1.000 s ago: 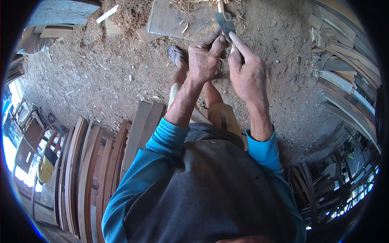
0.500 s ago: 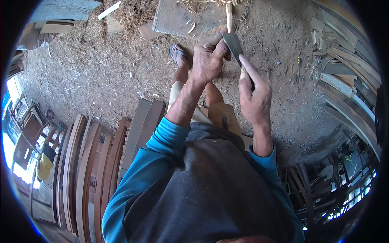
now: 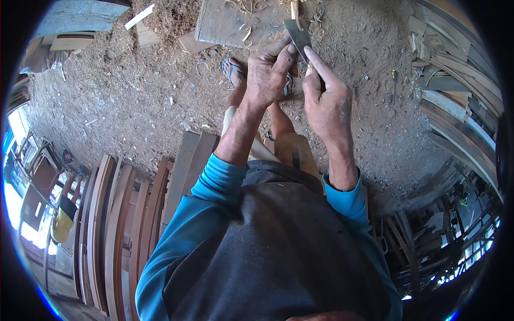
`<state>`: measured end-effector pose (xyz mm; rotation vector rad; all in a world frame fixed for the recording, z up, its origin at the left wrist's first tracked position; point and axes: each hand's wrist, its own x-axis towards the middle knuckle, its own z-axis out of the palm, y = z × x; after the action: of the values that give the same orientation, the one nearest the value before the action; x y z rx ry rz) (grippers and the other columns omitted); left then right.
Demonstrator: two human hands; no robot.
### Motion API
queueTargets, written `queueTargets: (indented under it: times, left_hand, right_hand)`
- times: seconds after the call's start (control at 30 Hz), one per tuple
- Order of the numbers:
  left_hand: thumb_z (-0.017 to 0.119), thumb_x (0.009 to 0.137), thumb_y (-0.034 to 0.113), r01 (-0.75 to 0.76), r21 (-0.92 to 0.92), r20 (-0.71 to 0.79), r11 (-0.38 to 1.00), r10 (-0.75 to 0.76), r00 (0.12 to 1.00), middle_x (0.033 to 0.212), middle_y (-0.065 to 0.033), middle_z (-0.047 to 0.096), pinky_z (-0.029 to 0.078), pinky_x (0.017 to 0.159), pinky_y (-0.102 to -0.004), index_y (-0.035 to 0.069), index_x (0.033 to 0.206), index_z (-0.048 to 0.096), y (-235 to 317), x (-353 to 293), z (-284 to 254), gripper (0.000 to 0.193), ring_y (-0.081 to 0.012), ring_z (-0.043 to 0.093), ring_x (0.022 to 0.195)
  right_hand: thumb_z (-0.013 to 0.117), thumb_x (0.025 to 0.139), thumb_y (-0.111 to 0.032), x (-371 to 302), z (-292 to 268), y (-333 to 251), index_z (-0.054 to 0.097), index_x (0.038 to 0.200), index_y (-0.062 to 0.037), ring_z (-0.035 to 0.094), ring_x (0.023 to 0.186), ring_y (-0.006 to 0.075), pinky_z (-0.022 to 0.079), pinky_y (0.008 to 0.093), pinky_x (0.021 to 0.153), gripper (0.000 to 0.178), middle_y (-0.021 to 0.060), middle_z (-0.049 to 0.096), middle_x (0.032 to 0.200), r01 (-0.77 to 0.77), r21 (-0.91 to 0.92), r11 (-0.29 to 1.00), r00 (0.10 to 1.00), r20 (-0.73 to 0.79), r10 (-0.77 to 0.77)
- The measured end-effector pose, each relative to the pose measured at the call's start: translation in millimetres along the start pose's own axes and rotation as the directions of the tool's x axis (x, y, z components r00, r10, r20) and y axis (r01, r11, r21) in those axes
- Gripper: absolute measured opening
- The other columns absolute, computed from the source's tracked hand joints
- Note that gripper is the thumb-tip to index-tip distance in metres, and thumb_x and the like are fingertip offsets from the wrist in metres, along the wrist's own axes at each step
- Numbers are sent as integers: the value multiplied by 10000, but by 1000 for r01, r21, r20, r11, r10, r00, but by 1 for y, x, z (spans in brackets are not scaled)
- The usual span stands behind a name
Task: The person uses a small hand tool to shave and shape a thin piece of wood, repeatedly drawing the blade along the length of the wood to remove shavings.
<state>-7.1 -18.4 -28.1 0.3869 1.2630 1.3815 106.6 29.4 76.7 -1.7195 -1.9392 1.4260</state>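
Note:
My right hand [image 3: 329,101] is closed on the handle end of a knife with a broad, dark grey blade [image 3: 298,35]; its index finger stretches along the blade's back. The knife's handle is mostly hidden in the palm. The blade lies across a thin pale wooden stick [image 3: 295,9], which shows beyond it toward the top edge. My left hand [image 3: 267,75] is closed beside the blade, thumb near its edge, around the stick's near end. That end is hidden by fingers and blade.
A grey board [image 3: 219,24] with curled wood shavings [image 3: 247,34] lies on the dirt floor ahead. Long planks [image 3: 115,224] stand at lower left, and stacked timber [image 3: 455,107] lines the right. A screwdriver [image 3: 394,80] lies on the ground, right. My sandaled foot [image 3: 233,69] is below.
Both hands and the knife have moved slightly up and left in the view. The blade has slid farther out along the stick, covering more of it. Both grips stay closed.

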Motion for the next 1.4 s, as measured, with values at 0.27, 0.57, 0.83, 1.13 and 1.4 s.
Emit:
queueTargets:
  times: [0.27,0.57,0.83,1.13,1.4]
  left_hand:
    - [631,1040,161,-42,68,-29,997,44,999,848,-24,700,534,625,-229,25,1411,613,8,3,8,395,-58,603,683]
    - [637,1026,179,10,185,-46,983,-1,999,774,-11,675,522,581,-248,48,1336,681,2,1,12,340,-54,611,642]
    - [637,1026,169,-12,265,-61,964,29,998,793,-12,673,515,595,-241,36,1376,649,5,1,14,374,-54,594,645]
    - [639,1021,164,-17,208,-85,978,36,996,832,-11,697,523,599,-237,19,1399,622,1,2,17,405,-50,598,654]
    - [602,1050,211,-21,177,-64,984,32,997,785,-19,692,518,581,-243,19,1375,641,-5,3,11,379,-58,615,651]
  right_hand:
    - [510,1048,-202,37,3,3,637,1351,22,708,716,185,557,336,649,398,139,749,854,17,13,1000,995,-98,-16]
    - [546,1012,-84,-26,-9,30,635,1336,50,748,888,273,572,368,745,362,234,740,1056,117,-73,991,991,-60,-121]
    - [561,989,-110,-8,-5,22,653,1337,-17,756,878,355,572,435,714,372,260,728,960,15,-71,997,998,-53,-19]
    - [538,1006,-196,46,2,10,666,1324,-29,732,863,420,585,462,756,381,273,730,953,45,-208,977,991,-112,-70]
    - [535,1023,-101,-3,-7,20,616,1369,23,741,710,239,575,362,645,376,191,712,778,133,15,991,989,-75,-131]
